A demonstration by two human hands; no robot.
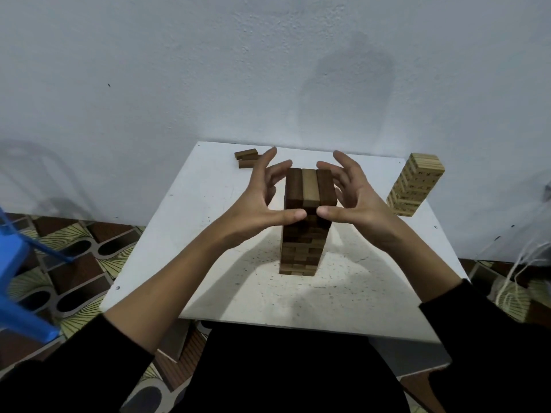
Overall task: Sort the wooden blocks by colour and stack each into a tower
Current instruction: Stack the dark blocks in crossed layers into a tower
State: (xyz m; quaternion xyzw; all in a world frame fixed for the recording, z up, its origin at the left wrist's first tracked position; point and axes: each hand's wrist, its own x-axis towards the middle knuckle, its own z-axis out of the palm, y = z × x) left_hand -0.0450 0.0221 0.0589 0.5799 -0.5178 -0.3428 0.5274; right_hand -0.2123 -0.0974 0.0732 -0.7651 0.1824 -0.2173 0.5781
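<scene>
Head view: a tall dark tower [304, 234] of brown wooden blocks stands upright near the middle of the white table [208, 204]. Its top layer shows three blocks side by side, two dark ones flanking a lighter one.

The left hand [262, 201] is at the tower's 9 o'clock side, its grip spread, fingers straight or loosely bent beside the top layers; its thumb tip reaches the tower's near face just under the top layer.

The right hand [354, 198] mirrors it at 3 o'clock, grip also spread, fingers arched round the upper corner and thumb tip on the near face, almost meeting the left thumb. Neither hand curls round a block.

At the table's 11 o'clock corner lie loose dark blocks [247, 158], well apart from the tower.

At 2 o'clock, at the table's edge, stands a pale tower [416, 184] of light wooden blocks.
</scene>
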